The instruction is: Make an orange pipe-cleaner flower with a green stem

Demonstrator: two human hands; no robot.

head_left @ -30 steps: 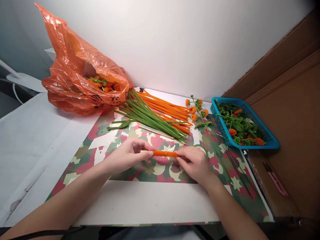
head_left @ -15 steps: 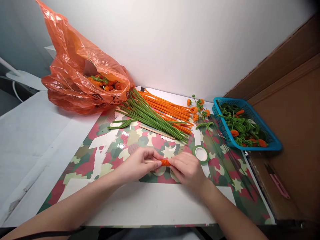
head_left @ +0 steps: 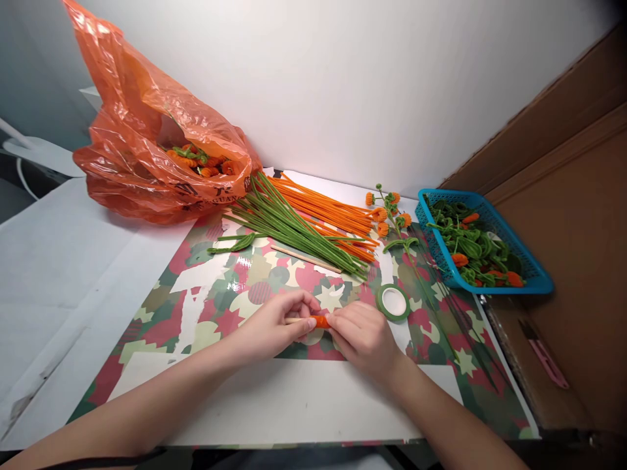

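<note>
Left of the tape roll (head_left: 394, 317), left hand (head_left: 278, 324) and right hand (head_left: 361, 334) pinch an orange coil (head_left: 321, 321); mat (head_left: 259, 281) open to its far-left edge.

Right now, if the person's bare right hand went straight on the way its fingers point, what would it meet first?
The right hand would likely first meet the short, fuzzy orange coil at its fingertips; just beyond seems to be the left hand, though depth is hard to judge.
</note>
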